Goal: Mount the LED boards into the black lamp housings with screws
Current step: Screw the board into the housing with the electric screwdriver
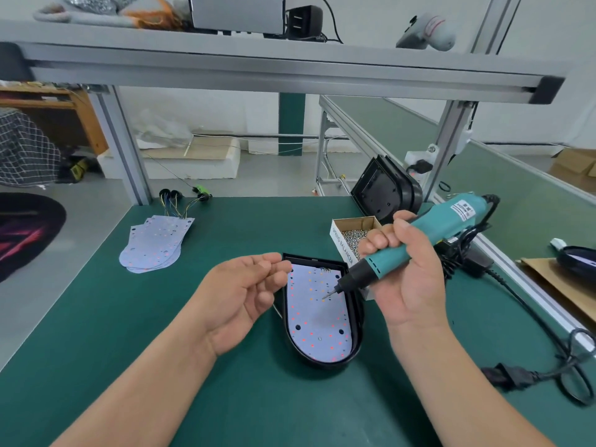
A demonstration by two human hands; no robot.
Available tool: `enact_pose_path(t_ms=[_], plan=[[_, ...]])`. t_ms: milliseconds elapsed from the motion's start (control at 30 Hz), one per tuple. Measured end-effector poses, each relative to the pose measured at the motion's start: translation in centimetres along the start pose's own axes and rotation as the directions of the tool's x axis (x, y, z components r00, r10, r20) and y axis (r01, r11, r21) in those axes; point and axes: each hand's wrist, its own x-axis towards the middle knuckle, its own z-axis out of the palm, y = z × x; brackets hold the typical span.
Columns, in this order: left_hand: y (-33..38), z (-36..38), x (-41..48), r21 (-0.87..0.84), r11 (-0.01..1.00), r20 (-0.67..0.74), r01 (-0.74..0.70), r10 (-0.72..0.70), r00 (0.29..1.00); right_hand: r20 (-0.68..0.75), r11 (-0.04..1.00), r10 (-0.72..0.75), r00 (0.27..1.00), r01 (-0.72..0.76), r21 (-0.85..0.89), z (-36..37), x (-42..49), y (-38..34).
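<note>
1. Step in hand: driving screws. The board [317, 321] lies flat inside the housing [322, 362], mid-desk [129, 350], a little toward the right edge.
2. The right hand [409, 279] is wrapped round the driver [451, 214]. Its bit [330, 293] slants down-left, with the tip at the board's upper middle. Can't tell if it touches, or if a screw rides on it.
3. The left hand [242, 298] is palm up at the housing's far-left corner, hands apart. Its fingers are loosely curled, thumb close to forefinger. Can't tell if it pinches a screw.
4. The screw box [340, 243] is open, just beside the housing's right side, behind the right hand.
5. The board stack [154, 243] sits toward the far-left corner. The spare housing [383, 191] stands at the far edge, right.
6. Next move, likely: bring the driver upright over a hole, seat a screw, and steady the housing with the left hand. A slanted bit could slip across the LEDs.
</note>
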Motion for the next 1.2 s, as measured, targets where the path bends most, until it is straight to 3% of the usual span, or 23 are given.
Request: enact_pose_path(t_ms=[133, 333, 533, 733, 1200], plan=[[0.1, 0.3, -0.5, 0.052, 0.998, 0.061, -0.028, 0.025, 0.998, -0.018, 1.0, 0.0, 1.0, 0.0, 0.021, 0.2, -0.1, -0.2], [-0.4, 1.1, -1.5, 0.084, 0.995, 0.259, 0.062, -0.082, 0.962, -0.008, 0.999, 0.003, 1.0, -0.002, 0.039, 0.7, -0.4, -0.4], [-0.8, 1.2, -1.7, 0.105, 0.994, 0.262, 0.04, -0.066, 0.963, 0.024, 0.992, -0.024, 0.999, 0.021, 0.121, 1.2, -0.5, -1.1], [-1.3, 1.2, -1.9, 0.322, 0.945, 0.309, -0.059, -0.046, 0.95, 0.021, 0.99, -0.045, 0.999, 0.042, 0.134, 1.6, -0.8, -1.4], [-2.0, 1.8, -2.5, 0.362, 0.927, 0.289, -0.103, -0.007, 0.957, 0.051, 0.998, -0.021, 0.998, 0.018, 0.062, 1.8, -1.2, -0.7]])
